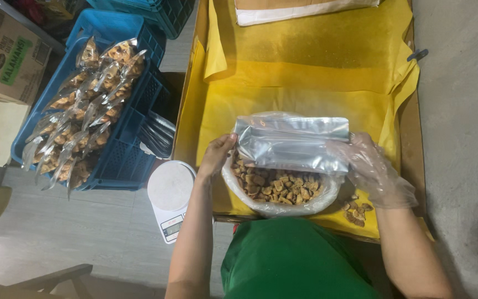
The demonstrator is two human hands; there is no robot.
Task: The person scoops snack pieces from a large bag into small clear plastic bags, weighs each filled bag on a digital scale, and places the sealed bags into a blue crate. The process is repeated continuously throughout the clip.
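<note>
Two hands, the bare left hand (215,155) and gloved right hand (369,169), pinch one silver pouch (291,144) by its ends above one bag of brown pieces (275,185), beside one scale (171,196).

Silver foil pouch (291,143), shiny and creased, held flat and horizontal between both hands, hovering over the open clear plastic bag (275,206), bag full of brown dried fruit pieces (275,186), sitting at the near edge of the yellow-lined worktop
</note>
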